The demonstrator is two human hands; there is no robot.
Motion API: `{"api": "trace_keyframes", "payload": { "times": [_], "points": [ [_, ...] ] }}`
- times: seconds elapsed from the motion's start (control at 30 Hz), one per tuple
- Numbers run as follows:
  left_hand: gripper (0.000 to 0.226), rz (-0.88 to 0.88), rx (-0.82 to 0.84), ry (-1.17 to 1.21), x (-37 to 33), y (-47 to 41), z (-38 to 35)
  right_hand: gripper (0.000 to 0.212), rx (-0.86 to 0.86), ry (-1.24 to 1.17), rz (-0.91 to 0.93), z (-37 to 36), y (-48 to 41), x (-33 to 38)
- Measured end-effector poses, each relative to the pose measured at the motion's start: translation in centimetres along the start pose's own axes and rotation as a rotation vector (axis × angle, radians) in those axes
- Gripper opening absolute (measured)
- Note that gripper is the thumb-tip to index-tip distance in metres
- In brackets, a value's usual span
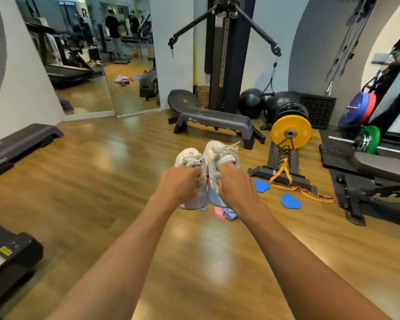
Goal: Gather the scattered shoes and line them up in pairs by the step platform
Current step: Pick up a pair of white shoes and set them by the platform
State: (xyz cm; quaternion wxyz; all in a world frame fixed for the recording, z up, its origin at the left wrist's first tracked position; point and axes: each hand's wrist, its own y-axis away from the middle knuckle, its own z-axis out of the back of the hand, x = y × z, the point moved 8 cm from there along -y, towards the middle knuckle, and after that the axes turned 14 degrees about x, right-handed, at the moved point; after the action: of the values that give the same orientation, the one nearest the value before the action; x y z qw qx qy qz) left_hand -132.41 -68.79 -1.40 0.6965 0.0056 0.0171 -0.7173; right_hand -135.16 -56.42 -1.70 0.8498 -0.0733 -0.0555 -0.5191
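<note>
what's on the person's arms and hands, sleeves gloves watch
The left forearm and right forearm are bare to the frame's edge, no sleeves in view. The left hand and right hand have no gloves; no watch, band or ring shows.

Glossy wooden floor [97, 181], grey step platform [214, 121] at the far side, two blue pads [290, 201], orange strap [306, 192]

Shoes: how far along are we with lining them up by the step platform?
Done: no shoes stand by the step platform ahead yet. In hand: the left hand grips one white sneaker, the right hand its mate, held side by side above the floor. Left: set this pair down by the platform; other shoes are not in clear view.
</note>
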Motion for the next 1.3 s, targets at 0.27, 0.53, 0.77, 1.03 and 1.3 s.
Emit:
{"api": "trace_keyframes", "payload": {
  "times": [0.27, 0.53, 0.77, 1.03, 1.3],
  "points": [
    [0.018, -0.025, -0.045, 0.019, 12.3, -18.5, 0.1, 0.014, 0.033, 0.006, -0.003, -1.8, -21.5, 1.9],
    [0.016, 0.013, -0.010, 0.010, 24.1, -39.1, -2.1, 0.017, 0.068, -0.003, 0.014, -5.8, -45.4, 1.5],
    [0.006, 0.023, 0.025, -0.011, 33.7, -56.4, -1.7, 0.013, 0.069, -0.018, 0.017, -6.7, -65.1, 1.3],
    [0.007, -0.050, 0.016, 0.002, 45.5, -77.6, -3.3, 0.017, 0.043, -0.018, -0.042, -10.1, -88.6, 1.5],
    [0.015, -0.154, 0.070, 0.052, 54.8, -98.6, -3.9, 0.019, 0.036, -0.051, -0.156, -11.4, -110.1, -0.4]
  ]
}}
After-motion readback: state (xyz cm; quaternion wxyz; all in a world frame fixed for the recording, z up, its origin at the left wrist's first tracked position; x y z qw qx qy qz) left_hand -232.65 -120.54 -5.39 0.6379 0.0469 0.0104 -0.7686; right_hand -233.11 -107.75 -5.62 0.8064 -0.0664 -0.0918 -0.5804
